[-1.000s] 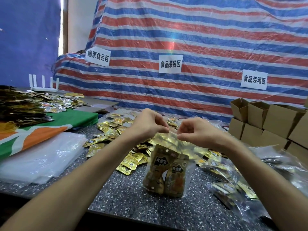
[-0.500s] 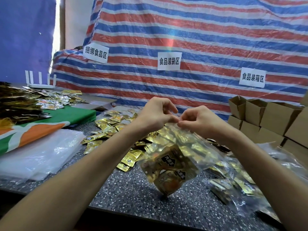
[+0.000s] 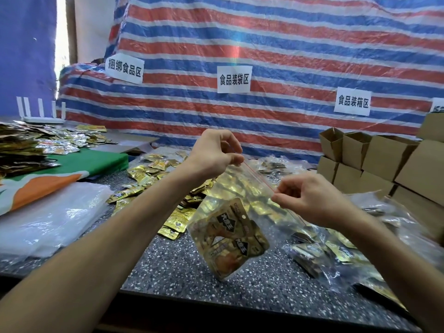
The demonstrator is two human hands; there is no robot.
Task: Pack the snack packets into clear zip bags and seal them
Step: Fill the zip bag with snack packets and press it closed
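Speckled table (image 3: 182, 267) under loose gold packets (image 3: 173, 218)

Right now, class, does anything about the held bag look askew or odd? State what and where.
The bag hangs tilted: the left hand pinches its zip end higher than the right hand does. The packets inside lie crooked in its lowest corner. Nothing looks torn or spilled.

A makeshift food-packing workshop: paper zone signs (image 3: 233, 79) taped to a striped tarpaulin (image 3: 288, 44), stacked cardboard boxes (image 3: 384, 162), and loose snack packets (image 3: 149, 174) heaped on a speckled worktop (image 3: 182, 265).
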